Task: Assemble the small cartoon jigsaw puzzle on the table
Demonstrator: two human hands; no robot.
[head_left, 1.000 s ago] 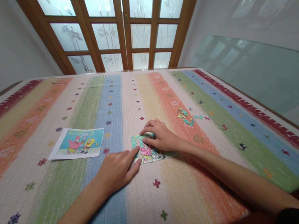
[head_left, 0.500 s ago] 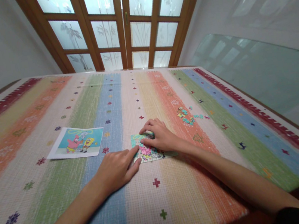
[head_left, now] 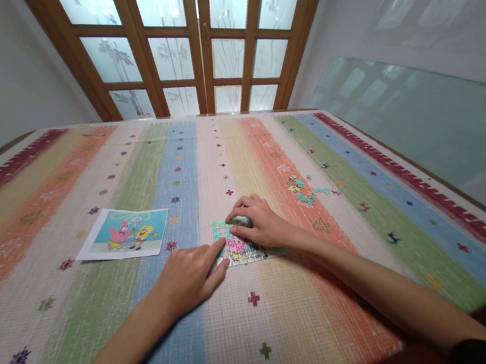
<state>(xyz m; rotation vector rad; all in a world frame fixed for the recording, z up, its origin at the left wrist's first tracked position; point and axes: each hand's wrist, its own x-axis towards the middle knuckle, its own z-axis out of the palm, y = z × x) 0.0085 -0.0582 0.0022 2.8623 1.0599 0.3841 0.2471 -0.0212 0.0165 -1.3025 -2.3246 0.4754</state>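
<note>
A small jigsaw puzzle, partly put together with pink and teal pieces in its frame, lies flat on the table in front of me. My left hand rests at its left edge, forefinger and thumb stretched apart, forefinger tip touching the pieces. Over the upper right of the puzzle my right hand is curled, thumb and forefinger bent toward each other at a spot among the upper pieces. They seem to pinch a puzzle piece there, mostly hidden by the fingers. The hand also covers the puzzle's right part.
Loose puzzle pieces lie scattered to the right, beyond my right forearm. A printed cartoon picture lies on the left. A striped tablecloth covers the table. Wooden glazed doors stand behind it, and a glass panel is at the right.
Both hands hold nearly the same place on the puzzle. The view has shifted very slightly; the picture and the loose pieces have not moved.
</note>
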